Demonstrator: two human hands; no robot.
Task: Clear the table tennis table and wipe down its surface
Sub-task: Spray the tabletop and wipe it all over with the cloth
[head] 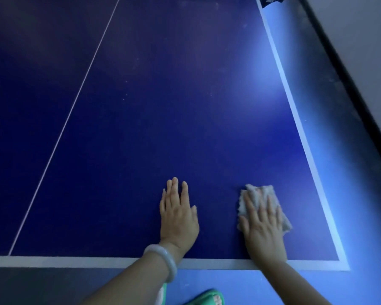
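The dark blue table tennis table [163, 117] fills the view, with white edge lines and a thin white centre line. My right hand [262, 225] lies flat with spread fingers on a pale crumpled cloth [254, 195], pressing it onto the surface near the table's front right corner. My left hand [178, 214] rests flat on the bare surface to the left of the cloth, fingers together, holding nothing. A pale bangle sits on my left wrist.
The table's front edge [75, 261] runs across the bottom and its right edge [295, 111] goes up to the top right. The net's dark end [269, 1] shows at the top. A dark skirting and wall stand close on the right. Green slippers [207, 298] below.
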